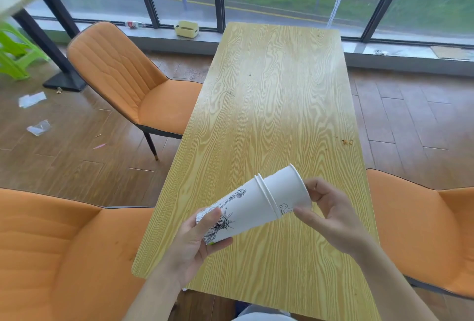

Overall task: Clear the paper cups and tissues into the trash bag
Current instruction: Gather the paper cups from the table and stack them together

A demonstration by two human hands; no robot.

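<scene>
A nested stack of white paper cups (256, 205) with black line drawings lies tilted on its side in the air above the near end of the wooden table (269, 90). My left hand (197, 238) grips the bottom end of the stack. My right hand (331, 213) holds the rim end, with thumb and fingers around the innermost cup's mouth. Three rims show along the stack. No tissues or trash bag are in view.
Orange chairs stand at the left (133, 84), the near left (51, 256) and the right (431, 231) of the table. Crumbs (346, 141) lie near the table's right edge. Paper scraps (32, 99) litter the floor at left. A small yellow box (186, 29) sits on the window sill.
</scene>
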